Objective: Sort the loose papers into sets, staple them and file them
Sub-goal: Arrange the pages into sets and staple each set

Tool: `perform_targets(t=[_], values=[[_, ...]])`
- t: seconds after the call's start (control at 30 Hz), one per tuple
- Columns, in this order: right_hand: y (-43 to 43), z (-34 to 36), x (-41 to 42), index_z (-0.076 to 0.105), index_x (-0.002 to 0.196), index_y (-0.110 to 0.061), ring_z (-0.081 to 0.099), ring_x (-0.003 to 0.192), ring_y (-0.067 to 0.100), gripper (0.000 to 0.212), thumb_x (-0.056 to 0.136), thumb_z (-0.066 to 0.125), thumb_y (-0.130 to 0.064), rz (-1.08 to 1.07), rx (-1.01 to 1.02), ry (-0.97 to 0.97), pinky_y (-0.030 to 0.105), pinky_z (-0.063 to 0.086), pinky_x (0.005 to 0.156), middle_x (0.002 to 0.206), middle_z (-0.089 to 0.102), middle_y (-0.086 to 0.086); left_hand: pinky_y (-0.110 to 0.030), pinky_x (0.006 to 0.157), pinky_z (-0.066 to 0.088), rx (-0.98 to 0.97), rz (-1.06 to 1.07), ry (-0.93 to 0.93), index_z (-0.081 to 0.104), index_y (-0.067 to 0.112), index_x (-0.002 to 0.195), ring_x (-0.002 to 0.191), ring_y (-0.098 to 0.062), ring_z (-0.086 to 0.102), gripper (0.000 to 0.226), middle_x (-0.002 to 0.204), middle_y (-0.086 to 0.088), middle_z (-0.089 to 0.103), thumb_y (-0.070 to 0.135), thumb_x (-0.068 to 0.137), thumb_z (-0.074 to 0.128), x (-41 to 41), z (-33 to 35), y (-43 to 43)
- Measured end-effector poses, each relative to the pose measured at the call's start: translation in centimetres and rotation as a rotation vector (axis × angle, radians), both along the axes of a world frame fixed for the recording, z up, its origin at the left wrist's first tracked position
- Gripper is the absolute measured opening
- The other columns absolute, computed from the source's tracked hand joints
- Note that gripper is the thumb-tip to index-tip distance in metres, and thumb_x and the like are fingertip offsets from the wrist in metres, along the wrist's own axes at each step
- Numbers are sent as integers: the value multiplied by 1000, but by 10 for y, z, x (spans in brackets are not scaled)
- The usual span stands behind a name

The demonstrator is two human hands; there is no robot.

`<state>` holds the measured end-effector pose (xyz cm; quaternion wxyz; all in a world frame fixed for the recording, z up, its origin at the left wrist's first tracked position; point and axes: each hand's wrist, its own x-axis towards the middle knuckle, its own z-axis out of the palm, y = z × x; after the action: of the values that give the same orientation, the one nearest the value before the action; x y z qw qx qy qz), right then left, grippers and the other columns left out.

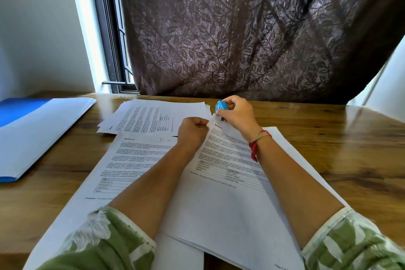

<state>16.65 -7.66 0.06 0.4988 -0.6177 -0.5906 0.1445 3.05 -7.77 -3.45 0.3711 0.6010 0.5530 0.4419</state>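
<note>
Blue plastic mini stapler [219,108] clamped in right hand [236,116] over top corner of white printed paper set [228,173] on wooden desk [350,149]; left hand [192,130] fisted, pinching same corner steady, probably for stapling. Headed "Section 4"; neighbouring sheet [131,160] "Section 10", pencilled "D 10". Blue-and-white folder [32,133] waiting left.

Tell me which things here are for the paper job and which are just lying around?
For the job: stapler in the right hand; paper set pinched by the left hand; Section 10 sheet; far stack; blue folder.

Just there: curtain, window, red wrist thread.
</note>
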Motion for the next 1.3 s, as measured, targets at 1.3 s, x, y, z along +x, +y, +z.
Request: perform_targets(t=[1.3], values=[[-2,-1,1,62,114,0,58,78,5,27,92,61,-15,393,-234,360,9,47,66,90,65,1,-23,72,55,-37,-39,-132,68,18,114,91,-13,65,23,107,1,67,12,94,58,-3,2,-1]])
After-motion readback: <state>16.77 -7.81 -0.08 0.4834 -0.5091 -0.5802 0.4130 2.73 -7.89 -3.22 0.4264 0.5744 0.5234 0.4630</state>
